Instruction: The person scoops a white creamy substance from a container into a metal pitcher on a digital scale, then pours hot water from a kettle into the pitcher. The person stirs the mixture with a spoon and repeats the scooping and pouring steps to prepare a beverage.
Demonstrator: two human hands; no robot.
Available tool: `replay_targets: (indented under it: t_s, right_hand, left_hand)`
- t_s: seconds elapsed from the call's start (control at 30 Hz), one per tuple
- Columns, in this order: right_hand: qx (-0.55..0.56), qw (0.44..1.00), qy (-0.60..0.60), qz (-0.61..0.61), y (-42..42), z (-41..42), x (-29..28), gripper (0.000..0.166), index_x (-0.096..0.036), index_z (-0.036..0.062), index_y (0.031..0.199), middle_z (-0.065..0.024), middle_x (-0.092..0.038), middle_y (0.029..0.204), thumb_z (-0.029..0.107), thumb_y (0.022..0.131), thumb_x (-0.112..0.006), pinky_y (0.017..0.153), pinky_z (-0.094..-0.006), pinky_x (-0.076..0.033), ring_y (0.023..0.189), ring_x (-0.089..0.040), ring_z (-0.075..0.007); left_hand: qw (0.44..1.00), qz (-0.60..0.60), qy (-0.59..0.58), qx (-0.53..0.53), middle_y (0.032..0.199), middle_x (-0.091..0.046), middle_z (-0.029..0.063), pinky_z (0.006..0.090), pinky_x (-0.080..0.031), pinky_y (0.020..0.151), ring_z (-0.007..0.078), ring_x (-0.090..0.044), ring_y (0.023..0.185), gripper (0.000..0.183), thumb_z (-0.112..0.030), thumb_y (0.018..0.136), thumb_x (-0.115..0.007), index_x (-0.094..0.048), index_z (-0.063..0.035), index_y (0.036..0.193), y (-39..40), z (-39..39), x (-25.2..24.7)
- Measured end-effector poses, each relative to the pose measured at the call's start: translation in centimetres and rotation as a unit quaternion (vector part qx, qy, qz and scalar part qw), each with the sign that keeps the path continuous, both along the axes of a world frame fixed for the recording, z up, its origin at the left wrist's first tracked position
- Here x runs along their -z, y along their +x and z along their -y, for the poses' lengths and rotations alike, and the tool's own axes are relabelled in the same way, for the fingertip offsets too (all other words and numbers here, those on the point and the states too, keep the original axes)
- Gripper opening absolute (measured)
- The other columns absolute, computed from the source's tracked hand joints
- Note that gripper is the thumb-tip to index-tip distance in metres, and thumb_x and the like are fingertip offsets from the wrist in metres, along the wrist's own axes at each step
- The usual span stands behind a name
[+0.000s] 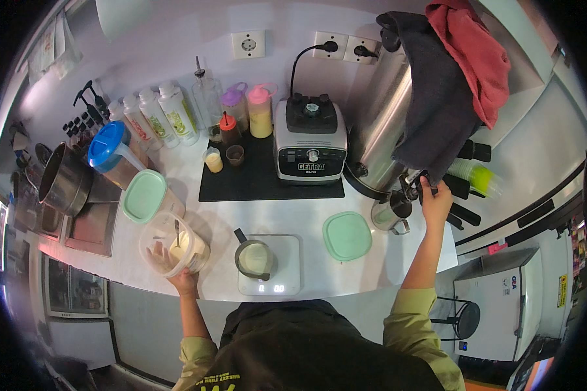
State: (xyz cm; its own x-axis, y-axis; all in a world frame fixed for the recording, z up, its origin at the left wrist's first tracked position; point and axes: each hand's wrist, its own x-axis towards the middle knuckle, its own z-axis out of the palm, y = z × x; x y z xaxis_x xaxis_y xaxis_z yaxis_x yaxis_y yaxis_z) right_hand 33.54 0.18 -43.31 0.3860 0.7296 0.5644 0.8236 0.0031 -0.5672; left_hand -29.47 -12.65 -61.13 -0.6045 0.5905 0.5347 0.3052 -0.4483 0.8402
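My left hand (176,271) holds a clear round plastic tub (195,251) with a spoon (177,233) and pale powder inside, tilted near the counter's front edge. My right hand (435,198) grips the black tap handle at the base of a tall steel dispenser (384,117). Below the tap stands a metal pitcher (389,215). A small dark-handled cup (254,259) with pale contents rests on a white digital scale (288,264), whose display is lit. A mint-green lid (347,236) lies flat between the scale and the pitcher.
A Getra blender base (310,141) stands on a black mat (239,188) with small cups and squeeze bottles. To the left are a green-lidded container (146,195), a blue-lidded jug (110,151) and a steel pot (66,181). Dark and red cloths (469,54) hang over the dispenser.
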Motion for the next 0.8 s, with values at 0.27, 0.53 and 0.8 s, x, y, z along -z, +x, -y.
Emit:
replay_targets:
  t_s: [0.27,0.53,0.8]
  right_hand:
    - [0.02,0.999,0.021,0.033,-0.3,0.4,0.4,0.026,-0.075,0.0028,0.106,-0.022,-0.067,0.086,0.028,0.101,-0.067,0.075,-0.0468,-0.049,0.086,-0.065,-0.0389]
    - [0.018,0.999,0.029,0.036,0.3,0.0,1.1,0.03,-0.074,0.0028,0.107,-0.021,-0.068,0.089,0.031,0.102,-0.066,0.076,-0.0462,-0.049,0.084,-0.065,-0.0385]
    - [0.021,0.985,0.109,0.131,-2.3,1.8,1.0,0.011,-0.072,0.004,0.103,-0.0136,-0.069,0.091,0.013,0.097,-0.068,0.084,-0.0453,-0.046,0.094,-0.061,-0.0342]
  left_hand:
    - [1.0,-0.018,-0.004,0.005,0.163,-0.028,0.0201,0.0529,-0.015,0.128,0.0347,-0.025,0.155,0.142,-0.078,0.068,-0.081,-0.007,-0.0057,0.166,-0.8,0.1,0.5]
    - [1.0,-0.021,-0.008,-0.01,0.162,-0.029,0.024,0.0566,-0.018,0.126,0.0382,-0.027,0.154,0.141,-0.08,0.07,-0.078,-0.008,-0.0028,0.165,-0.8,0.0,0.8]
    - [0.999,-0.035,-0.008,-0.009,0.163,-0.028,0.0245,0.0538,-0.021,0.126,0.0368,-0.027,0.154,0.137,-0.08,0.074,-0.074,-0.007,-0.0018,0.165,-0.5,0.1,0.4]
